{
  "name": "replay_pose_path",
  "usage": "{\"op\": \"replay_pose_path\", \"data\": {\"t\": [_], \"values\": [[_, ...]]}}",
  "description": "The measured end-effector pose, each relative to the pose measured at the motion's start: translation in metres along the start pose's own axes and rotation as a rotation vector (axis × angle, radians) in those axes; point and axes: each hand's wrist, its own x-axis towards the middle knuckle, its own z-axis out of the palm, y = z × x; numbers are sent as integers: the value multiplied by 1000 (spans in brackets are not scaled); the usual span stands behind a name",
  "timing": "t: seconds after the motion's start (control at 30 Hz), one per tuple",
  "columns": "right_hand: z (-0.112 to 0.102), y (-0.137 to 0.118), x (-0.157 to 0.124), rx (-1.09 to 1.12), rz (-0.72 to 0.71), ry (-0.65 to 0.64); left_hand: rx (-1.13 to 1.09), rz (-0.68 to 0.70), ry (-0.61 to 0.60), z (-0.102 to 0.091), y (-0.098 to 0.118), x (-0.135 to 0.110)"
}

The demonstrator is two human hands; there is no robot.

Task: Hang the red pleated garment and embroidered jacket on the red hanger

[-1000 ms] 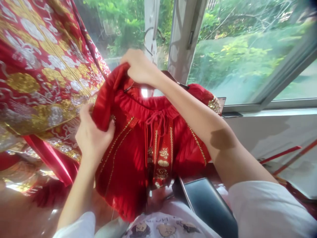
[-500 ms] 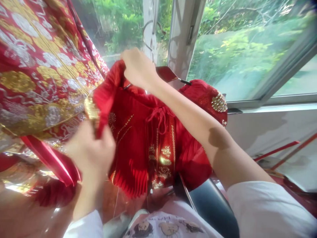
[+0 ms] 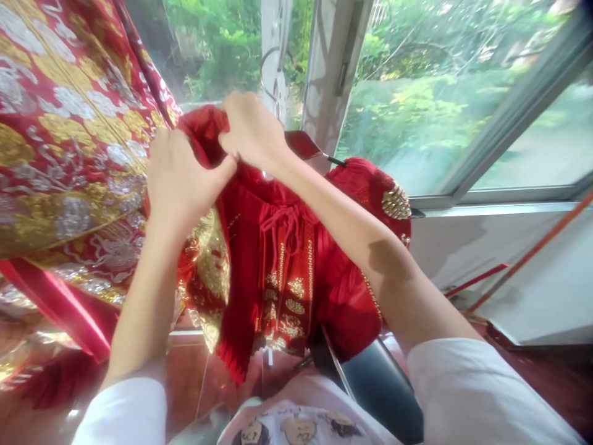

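Observation:
A red pleated skirt (image 3: 245,259) with gold beading and a drawstring bow at its waist hangs from a hanger (image 3: 301,142) with a thin metal hook. My right hand (image 3: 252,127) reaches across and is closed on the left side of its gathered waistband. Close beside it, my left hand (image 3: 178,173) is closed around the same upper left edge, thumb pointing toward my right hand. The fingers of both hands are largely hidden behind cloth and knuckles. Below my left hand, a gold-embroidered panel of the skirt hangs down. A black clip (image 3: 336,161) holds the waistband's right side.
A red, gold and silver embroidered garment (image 3: 83,123) hangs at the left, with a shiny red ribbon (image 3: 69,309) below. Windows (image 3: 407,123) stand behind. A dark chair seat (image 3: 380,383) is beneath the skirt, and an orange pole (image 3: 532,253) leans at the right.
My left hand has moved up from the skirt's lower left side to the waistband near my right hand. The gold panel now hangs down more. My right hand keeps its grip.

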Motion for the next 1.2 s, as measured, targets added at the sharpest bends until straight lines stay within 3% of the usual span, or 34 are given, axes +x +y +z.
{"op": "replay_pose_path", "data": {"t": [0.07, 0.2, 0.23, 0.33, 0.4, 0.77, 0.9, 1.07, 1.13, 1.2], "values": [[-1, -1, 0, 4, 17, -2, -111, 41, -87, -2, -7, 16], [-6, -5, -5, 30, 51, -24, -510, 134, -92, -3, -26, 41], [-7, -6, -6, 32, 56, -36, -606, 139, -139, -2, -30, 47], [-10, -7, -8, 5, 56, -51, -760, 116, -429, 10, -37, 60], [-10, -6, -8, -31, 50, -42, -788, 110, -506, 20, -38, 63], [-9, -3, -2, -51, 52, -76, -810, 186, -444, 42, -41, 58], [-12, -1, -1, -29, -28, -104, -812, 185, -452, 47, -45, 62], [-31, 9, -31, -55, -260, -65, -797, 157, -463, 49, -46, 65], [-40, 21, -48, -47, -240, 2, -806, 169, -478, 50, -46, 64], [-47, 36, -59, -40, -106, 90, -823, 176, -499, 50, -45, 62]]}}
